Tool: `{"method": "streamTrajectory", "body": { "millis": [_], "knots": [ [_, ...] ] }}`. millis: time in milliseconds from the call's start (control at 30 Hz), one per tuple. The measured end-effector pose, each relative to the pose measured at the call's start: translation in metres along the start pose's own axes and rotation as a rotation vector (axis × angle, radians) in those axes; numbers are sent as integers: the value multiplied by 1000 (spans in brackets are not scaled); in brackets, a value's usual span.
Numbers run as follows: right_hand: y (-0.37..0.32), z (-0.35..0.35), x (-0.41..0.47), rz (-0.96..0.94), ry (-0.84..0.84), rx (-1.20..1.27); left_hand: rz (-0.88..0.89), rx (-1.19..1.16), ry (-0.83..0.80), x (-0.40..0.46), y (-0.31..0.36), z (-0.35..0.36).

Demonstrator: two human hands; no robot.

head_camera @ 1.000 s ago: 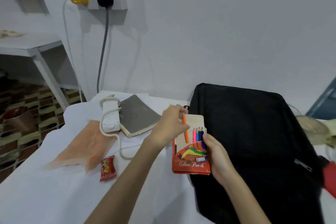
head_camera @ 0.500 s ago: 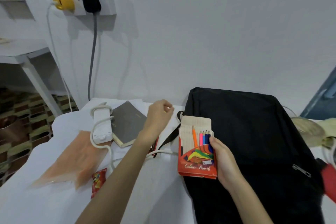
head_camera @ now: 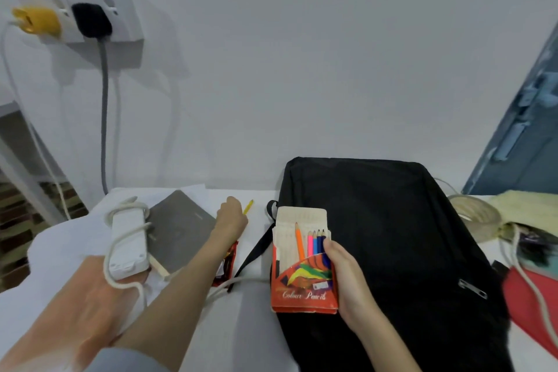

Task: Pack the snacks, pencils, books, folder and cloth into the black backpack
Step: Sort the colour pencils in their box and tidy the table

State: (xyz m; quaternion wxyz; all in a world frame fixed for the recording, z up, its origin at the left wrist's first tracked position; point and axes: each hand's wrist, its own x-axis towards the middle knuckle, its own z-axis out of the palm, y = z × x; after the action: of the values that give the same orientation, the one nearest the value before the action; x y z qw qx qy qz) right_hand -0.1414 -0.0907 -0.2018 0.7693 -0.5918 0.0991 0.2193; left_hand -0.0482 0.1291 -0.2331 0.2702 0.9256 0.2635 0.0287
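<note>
Reaching with my left hand [head_camera: 231, 219] toward the loose yellow pencil [head_camera: 248, 207] near the back edge of the white table [head_camera: 241, 326]; fingers are curled at its near end, but I cannot tell whether they have closed on it or only touch it. On the far left lie the orange folder [head_camera: 75, 305], the white power strip [head_camera: 128, 243] wrapped in its own cord, and the grey book [head_camera: 181, 228] partly under that strip. A red snack packet [head_camera: 226, 263] sits under my forearm.

Right hand [head_camera: 347, 278] holds the colour pencil box [head_camera: 303, 269] upright by its right edge, flap up, orange, pink and blue pencils showing in the window. Box rests against the left side of the black backpack [head_camera: 392, 251], which lies flat and looks zipped.

Note for this step: pinch the yellow pencil near its middle so it does not roll off the back edge, lift it clear of the backpack strap [head_camera: 256, 248], turn the tip up to match the others, and slide it into the free slot left of the orange one. Keep the box tilted back so nothing spills out. The bag needs opening afterwards
</note>
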Motion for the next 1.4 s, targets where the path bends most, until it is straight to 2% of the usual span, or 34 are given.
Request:
{"method": "streamTrajectory", "body": {
  "millis": [100,200,267,367,600,667,733,800,900,967,1000,1067,1100,1167,1267,1333,1400],
  "knots": [
    [0,0,0,-2,10,13,-24,-313,-10,-7,11,-17],
    [-1,1,1,-5,28,5,63,-622,-21,-44,24,-50],
    [-1,2,1,-10,38,-9,159,-690,-91,-81,32,-66],
    [-2,4,-1,-15,31,-17,246,-511,-121,-119,41,-63],
    [-1,9,-2,-38,15,-31,278,-47,-24,-133,51,-31],
    [0,11,-1,-42,14,-31,275,19,-46,-136,52,-29],
    [1,11,0,-43,11,-20,302,37,-74,-138,52,-31],
    [0,10,2,-37,7,9,338,-52,-44,-140,48,-39],
    [-2,8,5,-13,11,30,357,-181,162,-129,19,-59],
    [-1,8,7,-5,13,22,356,36,211,-112,-14,-72],
    [0,8,7,-6,10,19,315,243,150,-104,-34,-77],
    [0,8,8,-9,4,17,176,604,-77,-89,-67,-83],
    [1,8,8,-6,0,17,133,707,-161,-84,-80,-85],
    [1,8,8,0,-3,25,150,830,-195,-77,-97,-85],
    [1,7,8,11,0,34,272,786,-145,-71,-105,-91],
    [1,5,7,15,-14,43,327,590,-101,-68,-105,-101],
    [1,4,7,15,-15,45,377,408,54,-63,-107,-114]
  ]
}}
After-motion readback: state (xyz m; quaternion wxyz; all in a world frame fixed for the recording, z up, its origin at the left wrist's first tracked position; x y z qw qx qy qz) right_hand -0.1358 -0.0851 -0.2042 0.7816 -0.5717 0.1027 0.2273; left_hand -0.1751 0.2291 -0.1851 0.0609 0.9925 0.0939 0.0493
